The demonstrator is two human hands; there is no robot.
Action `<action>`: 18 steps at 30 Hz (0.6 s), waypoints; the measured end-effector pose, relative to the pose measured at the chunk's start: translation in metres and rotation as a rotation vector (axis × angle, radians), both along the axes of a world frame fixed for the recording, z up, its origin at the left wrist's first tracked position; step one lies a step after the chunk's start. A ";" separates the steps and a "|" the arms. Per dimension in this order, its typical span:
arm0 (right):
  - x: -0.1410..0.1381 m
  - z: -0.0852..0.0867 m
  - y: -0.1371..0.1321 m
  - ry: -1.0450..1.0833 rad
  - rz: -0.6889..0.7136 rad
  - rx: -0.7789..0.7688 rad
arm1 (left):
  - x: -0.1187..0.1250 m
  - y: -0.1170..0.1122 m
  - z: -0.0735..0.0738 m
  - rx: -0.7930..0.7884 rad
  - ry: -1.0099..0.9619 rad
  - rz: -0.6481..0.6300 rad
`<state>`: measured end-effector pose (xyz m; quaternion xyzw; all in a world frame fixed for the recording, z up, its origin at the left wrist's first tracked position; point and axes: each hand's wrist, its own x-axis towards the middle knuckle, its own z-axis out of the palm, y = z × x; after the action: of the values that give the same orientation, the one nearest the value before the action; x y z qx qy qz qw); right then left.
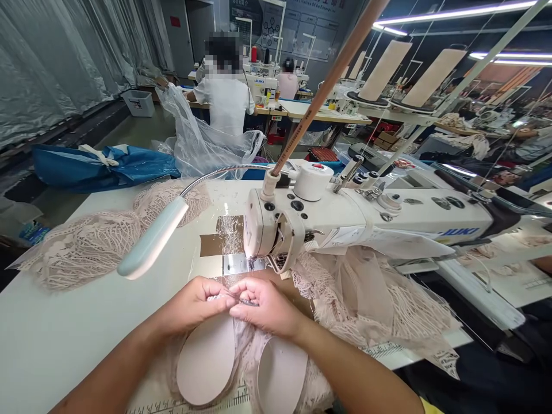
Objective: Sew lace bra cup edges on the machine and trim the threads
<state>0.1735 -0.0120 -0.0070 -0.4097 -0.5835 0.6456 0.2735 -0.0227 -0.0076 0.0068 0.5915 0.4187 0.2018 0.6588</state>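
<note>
My left hand (pixel 200 302) is closed, its fingertips pinching the edge of a beige lace bra. Right against it, my right hand (pixel 269 307) is closed too, with a small dark metal tool (pixel 249 303) showing between its fingers; its exact kind is hidden. Both sets of fingertips meet at the middle of the bra. Below them hang two smooth bra cups, the left cup (pixel 207 359) and the right cup (pixel 282 374), with sheer lace around them. Just beyond my hands is the needle area of a white sewing machine (pixel 310 213).
Lace pieces (pixel 95 247) lie at the left under a lamp (pixel 153 238) on a bent neck. More beige lace (pixel 375 299) is heaped right of the needle. Measuring tape (pixel 383 349) runs along the table's front. A brown pole (pixel 319 98) slants upward. Persons sit at machines behind.
</note>
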 end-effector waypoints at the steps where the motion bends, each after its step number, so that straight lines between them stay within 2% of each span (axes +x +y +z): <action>1: 0.001 0.000 0.000 -0.030 -0.010 0.009 | -0.004 0.001 0.001 0.004 0.028 -0.032; 5: 0.005 0.001 0.002 -0.148 -0.046 0.025 | -0.029 0.008 0.003 -0.012 0.106 -0.131; 10: 0.009 0.002 0.003 -0.174 -0.051 0.025 | -0.048 0.012 0.008 0.047 0.153 -0.097; 14: 0.008 0.002 0.003 -0.149 -0.059 0.014 | -0.039 0.008 0.012 0.033 0.138 -0.082; 18: 0.005 0.000 0.002 -0.123 -0.063 0.046 | -0.018 0.001 0.004 0.054 0.145 0.011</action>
<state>0.1789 -0.0096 -0.0074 -0.4604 -0.6008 0.5968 0.2665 -0.0410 -0.0065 0.0109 0.6198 0.4630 0.1735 0.6094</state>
